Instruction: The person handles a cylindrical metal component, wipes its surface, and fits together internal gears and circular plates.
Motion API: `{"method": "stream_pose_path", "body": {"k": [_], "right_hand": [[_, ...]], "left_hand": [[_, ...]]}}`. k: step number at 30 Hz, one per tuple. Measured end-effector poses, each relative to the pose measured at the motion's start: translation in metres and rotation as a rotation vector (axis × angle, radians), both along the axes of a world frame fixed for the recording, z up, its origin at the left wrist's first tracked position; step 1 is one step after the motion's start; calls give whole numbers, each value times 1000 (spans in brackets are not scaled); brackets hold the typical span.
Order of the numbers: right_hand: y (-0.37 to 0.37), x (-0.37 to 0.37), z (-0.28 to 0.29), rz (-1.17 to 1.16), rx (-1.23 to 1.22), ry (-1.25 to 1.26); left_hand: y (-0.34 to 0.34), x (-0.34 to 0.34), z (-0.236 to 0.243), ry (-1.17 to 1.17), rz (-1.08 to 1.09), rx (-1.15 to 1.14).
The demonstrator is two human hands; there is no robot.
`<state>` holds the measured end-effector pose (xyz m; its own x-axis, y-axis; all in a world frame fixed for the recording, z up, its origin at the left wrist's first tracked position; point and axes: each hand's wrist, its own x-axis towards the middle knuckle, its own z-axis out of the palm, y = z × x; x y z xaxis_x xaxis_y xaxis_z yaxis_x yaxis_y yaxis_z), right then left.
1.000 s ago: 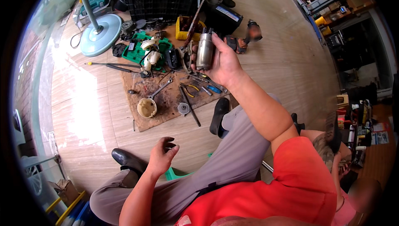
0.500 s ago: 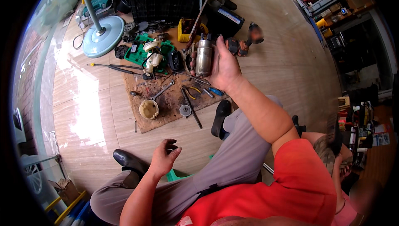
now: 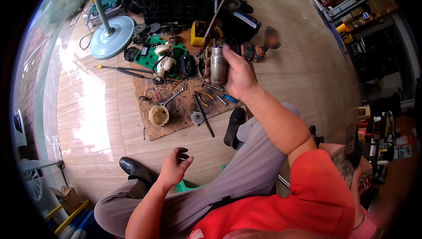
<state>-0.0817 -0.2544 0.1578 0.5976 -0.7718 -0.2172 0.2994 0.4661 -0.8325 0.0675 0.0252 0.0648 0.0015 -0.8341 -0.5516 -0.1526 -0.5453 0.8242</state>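
A silver cylindrical fuel pump (image 3: pixel 218 68) with a narrower top stands upright in my right hand (image 3: pixel 241 74), raised above the far right part of a stained board. My fingers wrap behind it and the thumb lies along its upper right side. Loosely curled, with fingers apart and nothing in them, my left hand (image 3: pixel 175 167) hovers over the floor in front of my lap. On the board (image 3: pixel 176 118) are a cream plastic cup (image 3: pixel 158 115), a ratchet wrench (image 3: pixel 175 96), a small grey round part (image 3: pixel 197 117), yellow-handled pliers (image 3: pixel 205 99) and a blue-handled screwdriver (image 3: pixel 230 98).
Behind the board sit a green tool case (image 3: pixel 149 53) with a white plastic assembly (image 3: pixel 165 61), a yellow container (image 3: pixel 198 34), a black battery (image 3: pixel 239 24) and an orange-black power tool (image 3: pixel 252 52). A fan base (image 3: pixel 112 41) stands far left. Another person (image 3: pixel 358 168) is at the right.
My right hand has come slightly lower with the pump, and its thumb has moved in against the pump's upper side. My left hand stays nearly where it was. The view has shifted slightly.
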Motion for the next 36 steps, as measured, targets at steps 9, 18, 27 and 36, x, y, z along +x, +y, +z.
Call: {"method": "stream_pose_path", "body": {"k": [9, 18, 27, 36], "right_hand": [[9, 4, 2, -87, -706, 465], [18, 6, 4, -69, -909, 534], [13, 6, -4, -65, -955, 495], [17, 7, -5, -39, -905, 484]], "left_hand": [[0, 0, -1, -5, -12, 0], [1, -1, 1, -17, -18, -9], [1, 0, 1, -41, -35, -23], [2, -1, -2, -79, -50, -38]]}}
